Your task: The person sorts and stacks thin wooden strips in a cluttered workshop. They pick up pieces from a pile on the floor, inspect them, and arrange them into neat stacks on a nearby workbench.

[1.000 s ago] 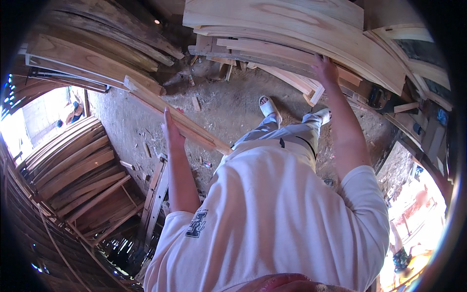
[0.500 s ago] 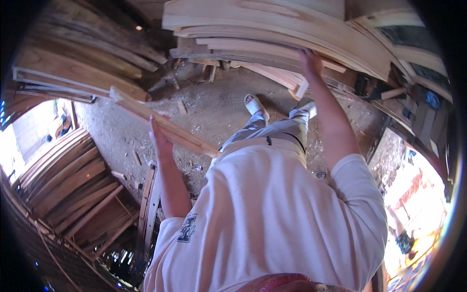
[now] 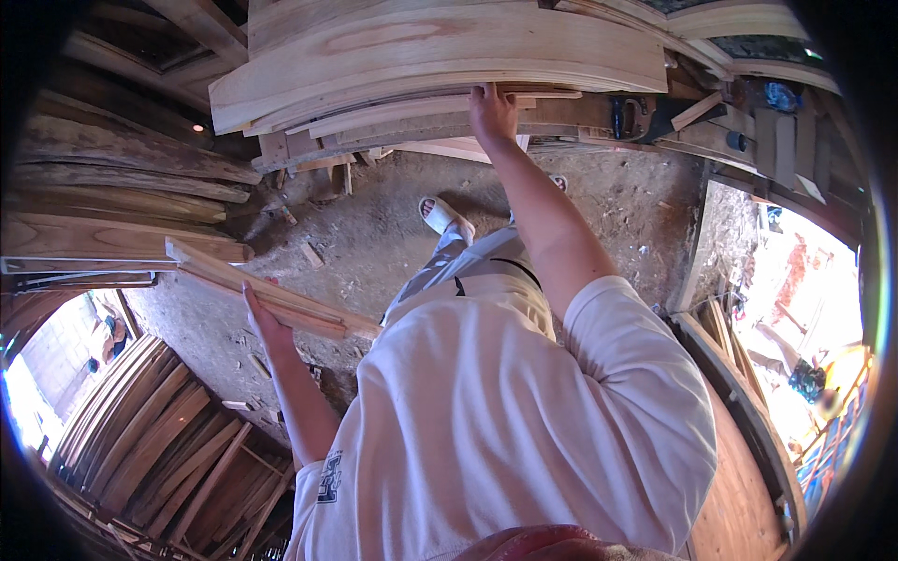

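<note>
My left hand [image 3: 271,327] is closed round a small bundle of long wooden planks [image 3: 210,266], its palm against their near side. The bundle slants from the left toward my waist, and its near end rests by my shirt. Ahead of me, my right hand [image 3: 493,117] reaches to the front edge of a stack of pale wide boards [image 3: 440,56]. Its fingers curl over a thin wooden slat [image 3: 402,105] lying just under the top boards. The undersides of those fingers are partly hidden by the wood.
A handsaw [image 3: 645,120] lies right of the board stack. Thick rough timbers [image 3: 112,140] are piled at the left. More planks [image 3: 150,421] lean at lower left. Wood scraps [image 3: 311,254] litter the dirt floor [image 3: 365,206]. Another person [image 3: 806,381] shows beyond the right-hand opening.
The view has turned, so the board stack and both hands sit further left. My right hand keeps to the slat's edge, and my left hand still holds the planks.
</note>
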`<state>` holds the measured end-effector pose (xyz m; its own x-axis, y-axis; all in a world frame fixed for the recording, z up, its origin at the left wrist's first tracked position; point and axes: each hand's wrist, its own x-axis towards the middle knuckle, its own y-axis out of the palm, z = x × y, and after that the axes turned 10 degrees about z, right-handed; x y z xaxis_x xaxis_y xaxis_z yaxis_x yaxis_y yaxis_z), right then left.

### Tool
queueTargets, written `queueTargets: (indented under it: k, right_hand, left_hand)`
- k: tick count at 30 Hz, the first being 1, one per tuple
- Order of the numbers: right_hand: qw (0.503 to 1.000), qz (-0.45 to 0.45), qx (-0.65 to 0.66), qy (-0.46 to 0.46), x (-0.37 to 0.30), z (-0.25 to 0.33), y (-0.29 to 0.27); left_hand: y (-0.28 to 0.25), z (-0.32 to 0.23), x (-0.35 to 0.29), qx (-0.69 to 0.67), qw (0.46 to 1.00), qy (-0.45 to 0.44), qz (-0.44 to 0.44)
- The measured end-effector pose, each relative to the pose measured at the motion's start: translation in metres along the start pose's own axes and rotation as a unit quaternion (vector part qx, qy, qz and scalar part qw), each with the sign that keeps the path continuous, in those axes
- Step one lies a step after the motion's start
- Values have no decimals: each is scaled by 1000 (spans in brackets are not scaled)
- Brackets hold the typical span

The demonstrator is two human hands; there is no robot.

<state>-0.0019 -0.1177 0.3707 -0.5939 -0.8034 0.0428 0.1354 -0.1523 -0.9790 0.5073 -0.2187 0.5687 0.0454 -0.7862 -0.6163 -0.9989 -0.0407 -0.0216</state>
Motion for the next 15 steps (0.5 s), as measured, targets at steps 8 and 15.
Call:
queueTargets:
  k: [8, 15]
  right_hand:
    - [997, 14, 62, -37, -22, -5, 8]
    - [975, 66, -128, -170, -20, -35, -3]
  left_hand:
    - [3, 5, 5, 14, 1000, 19, -8]
    - [5, 2, 0, 3, 1000, 6, -4]
